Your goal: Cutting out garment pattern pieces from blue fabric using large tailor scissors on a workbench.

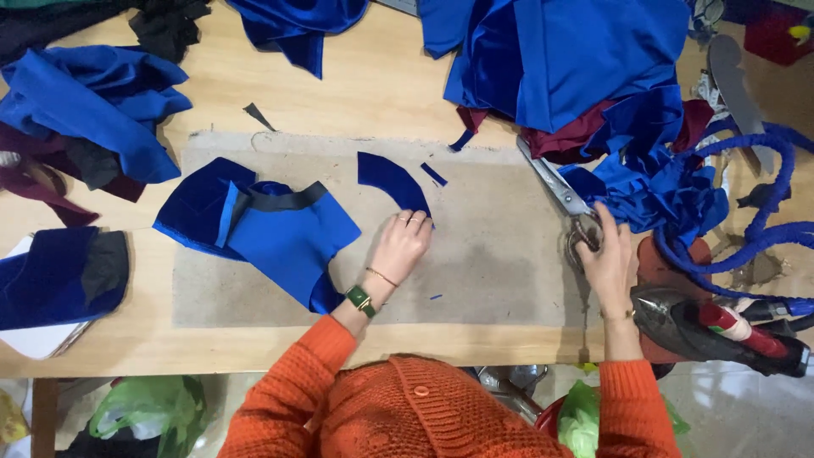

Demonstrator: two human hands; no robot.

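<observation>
right hand (609, 265) grips the scissors (561, 200) by the handles, blades running up-left away from it. left hand (402, 246) rests flat, fingertips seemingly on the curved blue piece (392, 180) just beyond them.

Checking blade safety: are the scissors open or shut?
Shut: the scissors blades lie together as one strip; right hand is on the handles.

Scissors' handles (583, 233) hidden under right hand's fingers (604, 222) (iron (721, 331) cut off at edge).

Pale wooden table (398, 76), grey mat (500, 271); floor below, perhaps tiled (746, 416)
</observation>
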